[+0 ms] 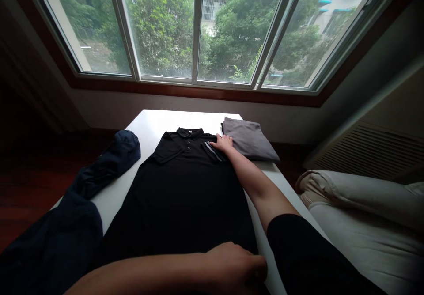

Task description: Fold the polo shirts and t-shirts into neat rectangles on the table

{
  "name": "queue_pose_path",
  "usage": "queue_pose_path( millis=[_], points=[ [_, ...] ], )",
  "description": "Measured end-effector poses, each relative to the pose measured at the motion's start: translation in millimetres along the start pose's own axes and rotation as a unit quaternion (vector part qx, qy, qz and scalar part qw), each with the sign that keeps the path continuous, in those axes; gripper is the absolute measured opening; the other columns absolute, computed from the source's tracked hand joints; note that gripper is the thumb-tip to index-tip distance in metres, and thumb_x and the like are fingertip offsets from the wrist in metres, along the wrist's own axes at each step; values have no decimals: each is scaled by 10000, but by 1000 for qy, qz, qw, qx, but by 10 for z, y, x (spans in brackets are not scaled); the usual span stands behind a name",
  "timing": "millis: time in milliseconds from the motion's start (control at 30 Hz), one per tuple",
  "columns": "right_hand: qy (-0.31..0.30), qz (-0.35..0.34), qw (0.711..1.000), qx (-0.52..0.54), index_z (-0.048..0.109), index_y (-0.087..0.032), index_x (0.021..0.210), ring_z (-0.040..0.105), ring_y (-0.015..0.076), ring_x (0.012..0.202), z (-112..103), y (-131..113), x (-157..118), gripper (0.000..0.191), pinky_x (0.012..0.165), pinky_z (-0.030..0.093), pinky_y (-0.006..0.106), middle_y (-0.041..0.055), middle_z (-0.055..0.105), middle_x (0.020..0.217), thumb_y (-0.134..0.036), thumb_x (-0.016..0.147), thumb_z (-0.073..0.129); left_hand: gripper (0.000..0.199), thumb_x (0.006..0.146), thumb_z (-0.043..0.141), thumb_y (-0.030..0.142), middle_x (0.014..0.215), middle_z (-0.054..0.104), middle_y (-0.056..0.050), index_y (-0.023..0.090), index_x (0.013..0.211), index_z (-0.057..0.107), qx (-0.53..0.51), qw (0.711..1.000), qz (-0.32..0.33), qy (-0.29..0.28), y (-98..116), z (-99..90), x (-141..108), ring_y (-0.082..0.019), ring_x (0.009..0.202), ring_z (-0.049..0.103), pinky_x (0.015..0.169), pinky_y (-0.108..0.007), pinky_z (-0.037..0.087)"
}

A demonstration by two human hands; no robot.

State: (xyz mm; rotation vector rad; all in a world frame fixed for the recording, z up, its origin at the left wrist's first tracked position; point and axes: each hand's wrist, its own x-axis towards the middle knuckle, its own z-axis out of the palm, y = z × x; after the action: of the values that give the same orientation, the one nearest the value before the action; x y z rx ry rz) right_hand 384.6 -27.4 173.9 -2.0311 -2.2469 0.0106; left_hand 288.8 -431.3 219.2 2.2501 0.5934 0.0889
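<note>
A black polo shirt (pixel 185 198) lies spread on the white table (pixel 159 119), its collar toward the window. Both short sleeves are turned inward over the chest; the one on the right shows pale stripes at the cuff. My right hand (pixel 223 142) reaches out to that sleeve by the shoulder, resting on the fabric with thumb and fingers apart. Across the bottom of the view comes my left arm. My left hand (pixel 236 264) is closed at the shirt's lower right edge, its fingertips hidden beneath it, and seems to grip the cloth there.
A folded grey garment (pixel 248 138) sits at the table's back right corner, with something dark under it. Dark blue clothing (pixel 106 167) is heaped along the left edge. Right of the table is a pale cushioned seat (pixel 361 215). A wide window (pixel 195 30) stands behind.
</note>
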Motion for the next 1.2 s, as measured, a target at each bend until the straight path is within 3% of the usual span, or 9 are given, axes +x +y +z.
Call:
queue_pose_path(
  millis=[167,367,467,533,700,800,867,1033,1200],
  points=[
    [-19,57,996,58,492,-224,1458,531,357,1283,-145,-8,123,645,1071,382,461,197,510,1410,-496,903,677,286,821,676,274,971,685,25,237,1101,633,-152,986,-28,54,17,-42,-275,-121,794,624,647,-183,443],
    [-73,72,990,93,475,-205,1454,594,364,1210,-290,-6,203,709,969,488,415,198,563,1347,-395,836,767,376,871,694,569,828,639,31,214,994,669,-195,969,-92,119,31,-92,-635,-96,675,552,553,-185,357],
    [-74,67,991,88,503,-202,1426,587,375,1232,-285,-52,165,693,996,481,456,215,552,1364,-330,806,783,250,908,685,449,811,644,38,205,871,646,-170,969,-97,151,-17,-1,-711,-86,677,554,577,-182,355],
    [-77,64,990,94,528,-194,1395,587,371,1234,-284,-91,137,656,1006,477,475,213,580,1329,-274,793,775,200,856,744,359,802,652,48,204,823,621,-135,973,-98,161,-66,84,-728,-81,672,555,588,-179,355],
    [-79,58,985,145,610,-178,1248,633,332,1130,-374,-198,122,550,922,525,422,156,662,1158,-158,726,782,216,817,729,270,874,709,45,253,1019,655,-74,978,-117,154,-99,135,-826,-105,696,609,600,-180,393],
    [-79,53,970,222,629,-173,1174,672,263,918,-458,-312,129,465,764,556,336,105,673,995,-148,734,780,442,840,669,263,874,733,43,320,1275,618,-52,981,-138,127,-48,35,-958,-136,698,652,633,-201,454],
    [-86,53,954,282,628,-155,1140,644,202,739,-505,-420,142,417,656,542,292,69,654,859,-136,746,766,487,855,645,267,924,755,29,345,1333,599,-30,983,-146,107,-15,-54,-1051,-171,766,697,709,-239,508],
    [-73,57,917,388,581,-141,1203,530,115,568,-576,-749,240,422,578,506,252,15,596,759,-75,788,629,387,886,603,248,1139,764,-27,315,1262,664,7,985,-153,76,-6,-255,-1216,-256,1026,726,935,-355,534],
    [-39,45,892,449,576,-152,1233,543,130,603,-546,-1062,276,435,585,534,264,30,599,812,-85,803,571,330,834,623,231,1033,789,-10,299,1136,737,5,988,-151,46,-46,-302,-1335,-250,946,747,867,-322,546]
  ],
)
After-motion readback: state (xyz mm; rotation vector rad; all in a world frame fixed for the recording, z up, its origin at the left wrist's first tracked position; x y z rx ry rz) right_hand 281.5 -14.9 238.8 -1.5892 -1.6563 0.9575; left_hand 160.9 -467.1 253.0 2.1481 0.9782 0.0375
